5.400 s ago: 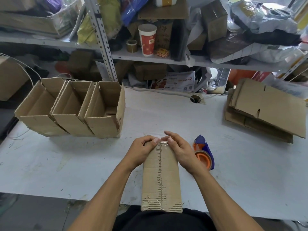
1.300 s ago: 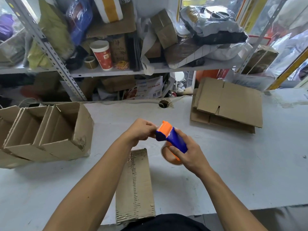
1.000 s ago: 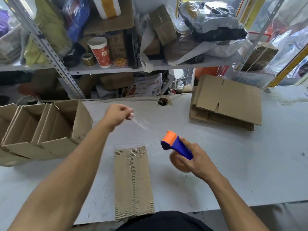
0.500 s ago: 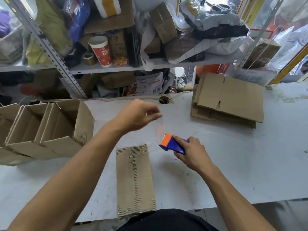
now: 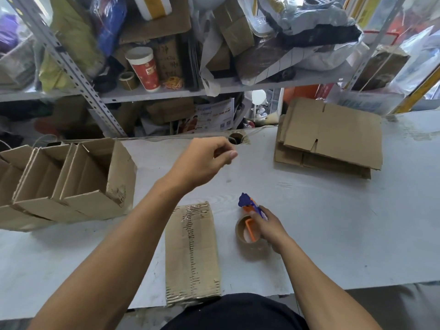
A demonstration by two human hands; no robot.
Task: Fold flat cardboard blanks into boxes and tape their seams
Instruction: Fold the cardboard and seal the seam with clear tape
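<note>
- Right hand point(image 5: 267, 228): curled round the tape dispenser point(image 5: 250, 219), set down on the table point(image 5: 333, 222).
- Left hand point(image 5: 202, 163): raised, fingers loosely curled; whether it pinches tape cannot be told.
- Taped box point(image 5: 191, 253): flat, just left of the right hand, overhanging the table's near edge.
- Flat blanks point(image 5: 333, 136): stacked far beyond the right hand, bare table between.

printed leaflet point(image 5: 209, 116) text too small, red cup point(image 5: 145, 70) label blurred
</note>
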